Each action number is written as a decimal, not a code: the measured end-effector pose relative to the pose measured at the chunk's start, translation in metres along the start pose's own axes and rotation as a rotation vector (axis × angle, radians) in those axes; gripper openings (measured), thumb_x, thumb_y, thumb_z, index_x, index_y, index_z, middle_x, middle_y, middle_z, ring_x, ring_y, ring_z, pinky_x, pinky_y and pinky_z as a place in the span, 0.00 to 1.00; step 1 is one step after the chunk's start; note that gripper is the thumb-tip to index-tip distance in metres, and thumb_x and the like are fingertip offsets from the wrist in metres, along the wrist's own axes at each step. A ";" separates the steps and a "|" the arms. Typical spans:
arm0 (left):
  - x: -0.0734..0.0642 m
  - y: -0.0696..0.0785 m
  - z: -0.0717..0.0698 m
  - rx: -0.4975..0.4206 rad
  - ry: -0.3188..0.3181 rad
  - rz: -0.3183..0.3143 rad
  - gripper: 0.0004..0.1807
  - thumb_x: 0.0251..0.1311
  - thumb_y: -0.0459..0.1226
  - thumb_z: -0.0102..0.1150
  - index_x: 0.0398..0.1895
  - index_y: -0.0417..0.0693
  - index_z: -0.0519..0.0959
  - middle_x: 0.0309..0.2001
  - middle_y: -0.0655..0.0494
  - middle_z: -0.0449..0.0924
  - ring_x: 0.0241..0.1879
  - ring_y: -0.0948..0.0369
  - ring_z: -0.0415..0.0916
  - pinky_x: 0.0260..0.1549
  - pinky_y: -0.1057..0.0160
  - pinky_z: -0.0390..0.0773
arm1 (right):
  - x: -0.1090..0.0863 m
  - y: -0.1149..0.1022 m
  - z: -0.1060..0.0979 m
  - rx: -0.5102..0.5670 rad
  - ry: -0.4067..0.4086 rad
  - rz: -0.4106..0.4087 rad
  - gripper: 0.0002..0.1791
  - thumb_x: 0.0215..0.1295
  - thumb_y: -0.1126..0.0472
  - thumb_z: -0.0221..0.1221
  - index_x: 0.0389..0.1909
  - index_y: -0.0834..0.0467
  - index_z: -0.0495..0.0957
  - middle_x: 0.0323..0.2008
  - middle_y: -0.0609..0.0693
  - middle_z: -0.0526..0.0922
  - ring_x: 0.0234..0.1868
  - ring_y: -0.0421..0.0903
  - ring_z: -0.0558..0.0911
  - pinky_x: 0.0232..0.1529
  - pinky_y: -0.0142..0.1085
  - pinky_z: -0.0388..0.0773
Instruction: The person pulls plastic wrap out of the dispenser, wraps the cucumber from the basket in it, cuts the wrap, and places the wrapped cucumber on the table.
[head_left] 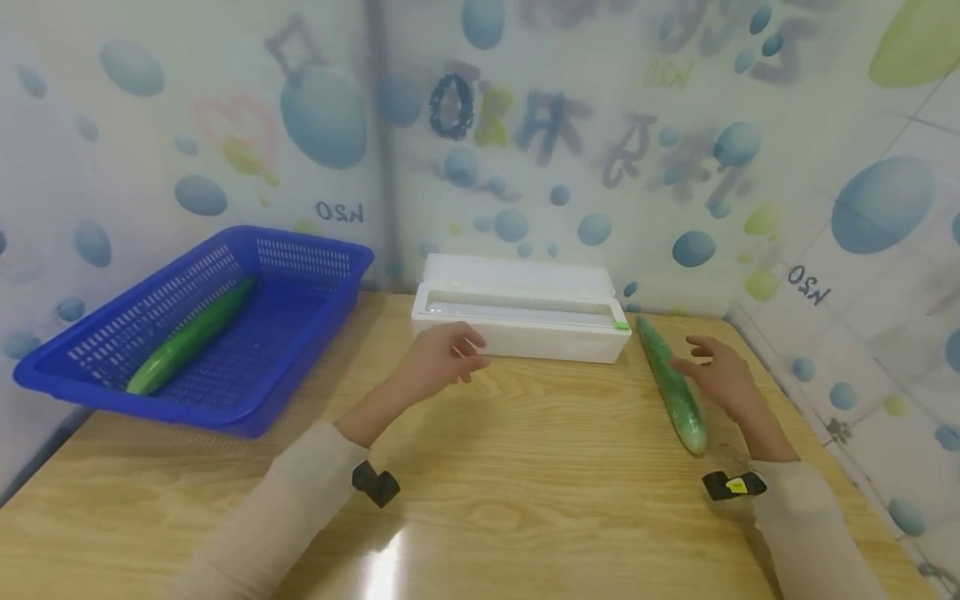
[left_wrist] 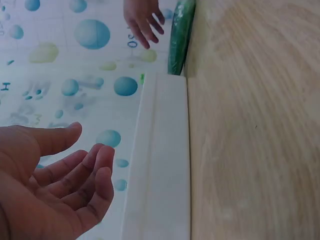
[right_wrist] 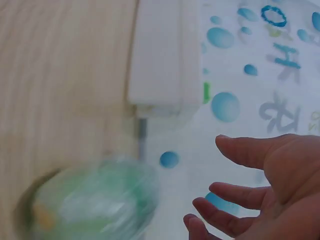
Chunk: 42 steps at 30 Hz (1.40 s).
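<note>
My left hand point(head_left: 438, 360), fingers loosely bent and holding nothing, hovers by the front left of a long white cling film box point(head_left: 525, 340) whose lid point(head_left: 517, 273) stands raised at the back. To the right of that box lies a cucumber point(head_left: 671, 387) with a shiny, clear wrap over it. My right hand point(head_left: 720, 373) is just right of this cucumber, with nothing in its grasp. In the right wrist view the thumb and fingers point(right_wrist: 240, 195) are spread apart, and the wrapped cucumber's end point(right_wrist: 100, 200) looks blurred below the box.
A blue plastic basket point(head_left: 300, 367) stands on the left of the wooden table point(head_left: 525, 467). One green cucumber point(head_left: 187, 342) lies inside it. Behind and to the right rise walls point(head_left: 525, 200) with painted bubbles and letters.
</note>
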<state>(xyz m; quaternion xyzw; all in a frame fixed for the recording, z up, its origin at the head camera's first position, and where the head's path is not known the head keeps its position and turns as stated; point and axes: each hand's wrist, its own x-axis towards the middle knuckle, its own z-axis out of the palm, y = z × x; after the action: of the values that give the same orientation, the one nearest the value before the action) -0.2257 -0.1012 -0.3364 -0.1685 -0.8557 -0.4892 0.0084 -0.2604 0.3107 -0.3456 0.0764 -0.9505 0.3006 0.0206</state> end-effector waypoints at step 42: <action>0.088 -0.032 -0.044 0.761 -0.148 0.028 0.26 0.57 0.21 0.46 0.51 0.55 0.81 0.52 0.51 0.77 0.54 0.48 0.65 0.54 0.38 0.55 | 0.093 -0.082 0.038 -0.106 -0.185 -0.296 0.15 0.65 0.59 0.60 0.50 0.61 0.81 0.47 0.58 0.81 0.49 0.58 0.75 0.50 0.51 0.72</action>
<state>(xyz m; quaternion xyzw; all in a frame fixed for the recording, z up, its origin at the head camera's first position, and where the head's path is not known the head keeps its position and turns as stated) -0.3249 -0.1280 -0.3245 -0.2000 -0.9719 -0.1232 0.0151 -0.3395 0.2099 -0.3225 0.2419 -0.9411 0.2355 -0.0190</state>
